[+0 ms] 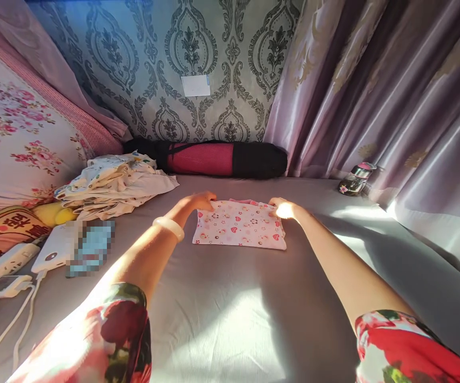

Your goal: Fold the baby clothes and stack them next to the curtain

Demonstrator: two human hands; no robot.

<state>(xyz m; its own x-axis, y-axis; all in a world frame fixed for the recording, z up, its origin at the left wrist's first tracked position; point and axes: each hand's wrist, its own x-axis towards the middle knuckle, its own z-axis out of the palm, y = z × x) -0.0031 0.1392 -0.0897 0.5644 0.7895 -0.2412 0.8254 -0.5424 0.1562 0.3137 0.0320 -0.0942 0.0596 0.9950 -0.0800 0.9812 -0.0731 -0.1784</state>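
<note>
A folded pink-and-white printed cloth point(240, 226), patterned with hearts and flowers, lies flat on the grey bed sheet point(214, 298). At its far left corner my left hand point(201, 202) grips the edge, fingers bent and thumb on top. My right hand point(285, 208) pinches the far right corner, partly washed out by sunlight. A pinker layer of the cloth shows along the far edge between both hands. The fingertips are partly hidden behind the fabric. A pale bangle point(168, 229) circles my left wrist.
A heap of light clothes point(122, 183) lies at the left, near a floral pillow point(18, 117). A power strip point(6, 263) and a white power bank point(56, 247) with cables are nearer. Along the wall lies a black-and-red bag point(201, 158). A bottle point(355, 180) stands by the curtain.
</note>
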